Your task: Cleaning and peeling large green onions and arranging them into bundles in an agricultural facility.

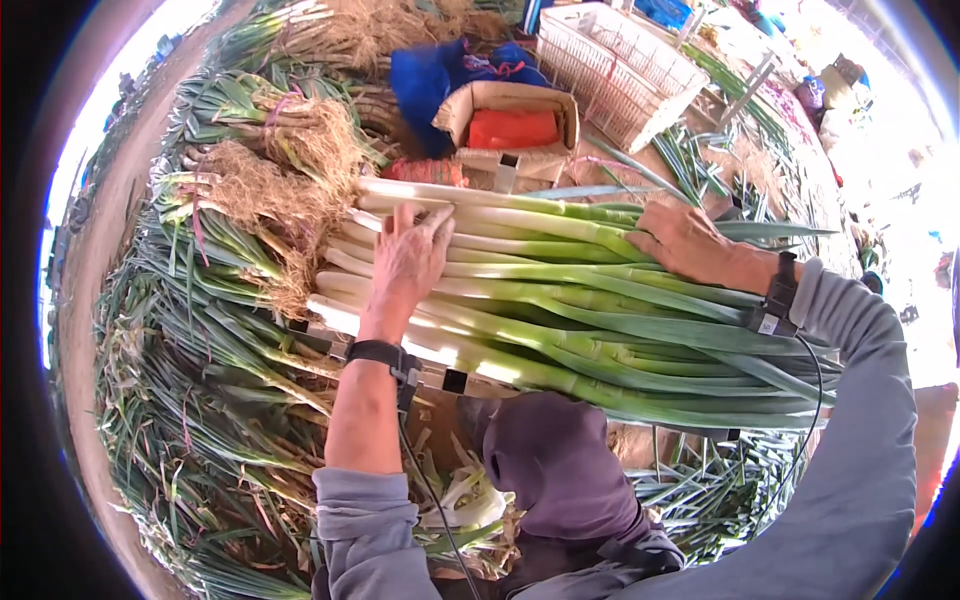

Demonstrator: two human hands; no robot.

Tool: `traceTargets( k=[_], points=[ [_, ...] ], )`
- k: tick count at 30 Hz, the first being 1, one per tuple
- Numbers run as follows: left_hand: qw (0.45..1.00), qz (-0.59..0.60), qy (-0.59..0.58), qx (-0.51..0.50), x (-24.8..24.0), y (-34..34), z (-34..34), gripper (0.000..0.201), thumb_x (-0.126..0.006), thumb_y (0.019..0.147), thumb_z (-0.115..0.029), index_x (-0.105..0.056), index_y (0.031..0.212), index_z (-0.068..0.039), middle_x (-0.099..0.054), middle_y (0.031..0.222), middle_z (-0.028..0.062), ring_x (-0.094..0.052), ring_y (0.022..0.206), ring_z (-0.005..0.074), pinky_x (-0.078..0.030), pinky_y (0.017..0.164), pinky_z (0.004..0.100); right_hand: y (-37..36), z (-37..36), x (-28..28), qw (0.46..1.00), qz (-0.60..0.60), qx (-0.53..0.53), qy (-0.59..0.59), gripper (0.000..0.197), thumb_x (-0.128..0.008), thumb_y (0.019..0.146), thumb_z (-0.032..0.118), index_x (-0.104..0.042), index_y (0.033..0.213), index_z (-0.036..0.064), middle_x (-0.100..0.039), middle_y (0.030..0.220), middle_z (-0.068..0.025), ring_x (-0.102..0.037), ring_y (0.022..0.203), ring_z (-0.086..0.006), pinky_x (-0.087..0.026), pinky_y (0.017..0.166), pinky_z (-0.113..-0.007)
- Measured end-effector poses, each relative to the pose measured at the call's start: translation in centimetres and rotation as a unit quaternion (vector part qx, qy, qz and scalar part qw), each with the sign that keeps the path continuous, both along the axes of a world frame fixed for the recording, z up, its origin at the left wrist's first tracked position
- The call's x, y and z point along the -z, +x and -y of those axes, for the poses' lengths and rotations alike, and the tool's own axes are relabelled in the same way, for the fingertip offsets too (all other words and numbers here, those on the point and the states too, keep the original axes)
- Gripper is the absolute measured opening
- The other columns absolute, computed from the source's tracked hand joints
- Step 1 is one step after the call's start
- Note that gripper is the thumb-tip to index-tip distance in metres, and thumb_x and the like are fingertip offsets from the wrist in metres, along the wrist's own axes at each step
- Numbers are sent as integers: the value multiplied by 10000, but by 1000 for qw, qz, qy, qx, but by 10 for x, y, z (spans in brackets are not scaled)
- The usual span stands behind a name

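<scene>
A wide row of leeks [520, 310] lies side by side in front of me, white ends to the left and green leaves to the right. My left hand [408, 260] rests across the white ends near the far side of the row, its fingers stretched out over the stalks. Toward the right, my right hand [690, 243] has its fingers bent round the green part of one of the farthest leeks, where the leaves begin. The undersides of both hands are hidden. Both wrists carry black straps with cables.
Bundles of unpeeled leeks with hairy roots [270, 200] are heaped on the left. Beyond the row stand a cardboard box [555, 150] with something red inside, a white plastic crate [620, 75] and blue cloth [425, 95]. Dark purple cloth [560, 460] bulges up close to me, beside loose leaves [720, 480].
</scene>
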State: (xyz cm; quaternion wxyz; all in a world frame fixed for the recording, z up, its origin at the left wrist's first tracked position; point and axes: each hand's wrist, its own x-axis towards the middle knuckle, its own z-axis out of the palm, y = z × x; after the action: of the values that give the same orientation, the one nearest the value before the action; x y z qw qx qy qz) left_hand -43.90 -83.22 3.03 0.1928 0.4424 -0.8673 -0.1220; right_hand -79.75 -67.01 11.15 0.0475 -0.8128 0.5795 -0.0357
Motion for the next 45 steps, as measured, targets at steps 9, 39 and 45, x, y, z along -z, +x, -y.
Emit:
traceTargets(
  k=[9, 39, 45],
  points=[
    [1000, -3, -16, -26, 28, 11, -6, 343, -562, 1007, -401, -704, 1268, -231, -541, 1236, 169, -567, 1119, 395, -480, 991, 506, 25, -2, -51, 995, -95, 36, 5, 372, -639, 952, 362, -706, 1041, 6, -682, 977, -180, -644, 987, -364, -504, 880, -484],
    [999, -12, -45, -19, 12, 2, -11, 386, -472, 1056, -394, -647, 1351, -217, -532, 1298, 120, -543, 1131, 375, -439, 1016, 496, 40, -92, -24, 993, -97, 61, -1, 862, -712, 874, 431, -341, 1569, 82, -283, 1582, -235, -299, 1456, -414, -263, 1165, -537],
    [999, -39, -23, -18, 25, 9, -10, 394, -495, 1045, -408, -652, 1345, -206, -537, 1300, 102, -523, 1181, 344, -424, 1031, 486, 45, -93, -15, 992, -109, 69, 3, 877, -718, 876, 443, -322, 1577, 97, -273, 1588, -228, -292, 1458, -419, -258, 1174, -536]
  ],
)
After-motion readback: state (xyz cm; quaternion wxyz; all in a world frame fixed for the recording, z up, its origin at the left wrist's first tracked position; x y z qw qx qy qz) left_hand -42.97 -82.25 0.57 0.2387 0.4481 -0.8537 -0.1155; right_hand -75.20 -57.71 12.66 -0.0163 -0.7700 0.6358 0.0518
